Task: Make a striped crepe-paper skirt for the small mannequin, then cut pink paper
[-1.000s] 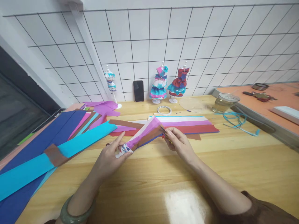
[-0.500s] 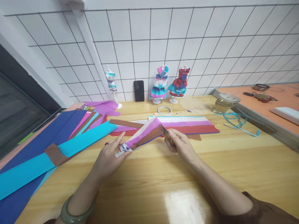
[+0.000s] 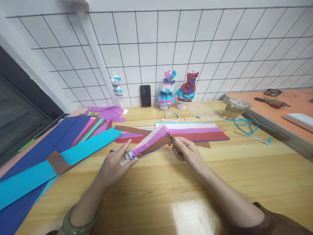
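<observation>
My left hand (image 3: 116, 162) is closed on the near end of a bundle of coloured paper strips (image 3: 151, 138), white, purple, brown and blue, gathered where a patterned white band shows. The strips slant up and away to the right. At their far end, my right hand (image 3: 187, 148) grips a small pair of scissors (image 3: 174, 142), whose blade tips touch the purple and brown edge. The fingers largely cover the scissor handles. Just behind lie flat strips of white, purple and red paper (image 3: 207, 134).
Bright blue paper (image 3: 85, 148) and dark blue sheets (image 3: 61, 137) spread across the left. Along the wall stand three small dress forms (image 3: 166, 91) and a phone (image 3: 146, 95). A tape roll (image 3: 172, 116), a glass jar (image 3: 236, 109) and a blue cord (image 3: 246, 127) lie behind.
The scissors have shifted very slightly down and left along the paper's far edge, and the purple strip sits a little differently there. My left hand keeps its hold.
</observation>
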{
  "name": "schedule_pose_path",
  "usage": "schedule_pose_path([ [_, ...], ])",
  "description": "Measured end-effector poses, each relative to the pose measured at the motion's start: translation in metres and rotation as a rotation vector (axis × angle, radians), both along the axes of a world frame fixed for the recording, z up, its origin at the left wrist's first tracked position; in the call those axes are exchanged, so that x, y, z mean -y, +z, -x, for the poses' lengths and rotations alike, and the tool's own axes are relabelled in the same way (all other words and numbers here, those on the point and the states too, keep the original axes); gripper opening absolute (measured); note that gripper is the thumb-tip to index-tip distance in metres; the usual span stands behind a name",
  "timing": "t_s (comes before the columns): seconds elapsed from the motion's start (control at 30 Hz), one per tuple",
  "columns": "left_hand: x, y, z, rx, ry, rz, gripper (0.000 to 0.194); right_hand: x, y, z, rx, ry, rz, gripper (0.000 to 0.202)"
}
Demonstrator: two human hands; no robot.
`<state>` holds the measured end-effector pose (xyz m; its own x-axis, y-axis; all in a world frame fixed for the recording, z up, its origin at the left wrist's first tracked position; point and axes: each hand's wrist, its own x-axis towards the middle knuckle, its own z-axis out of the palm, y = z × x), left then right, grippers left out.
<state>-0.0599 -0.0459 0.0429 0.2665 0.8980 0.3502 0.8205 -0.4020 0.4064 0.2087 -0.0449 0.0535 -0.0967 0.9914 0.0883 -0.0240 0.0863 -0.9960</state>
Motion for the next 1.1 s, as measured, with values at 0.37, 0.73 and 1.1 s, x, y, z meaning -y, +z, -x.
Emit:
schedule_pose_path([
  [0.37, -0.0005, -0.0034, 0.0013, -0.022, -0.016, -0.032, 0.064, 0.0006, 0.0006, 0.0026, -0.027, -0.047, 0.051, 0.041],
  [0.73, 0.0026, 0.0026, -0.0033, -0.040, -0.012, -0.026, 0.062, -0.0020, -0.0052, 0.0028, -0.080, -0.058, 0.051, 0.039],
  [1.1, 0.0020, 0.0000, -0.0024, -0.032, -0.018, -0.030, 0.061, -0.0017, -0.0057, 0.0035, -0.079, -0.075, 0.047, 0.041],
])
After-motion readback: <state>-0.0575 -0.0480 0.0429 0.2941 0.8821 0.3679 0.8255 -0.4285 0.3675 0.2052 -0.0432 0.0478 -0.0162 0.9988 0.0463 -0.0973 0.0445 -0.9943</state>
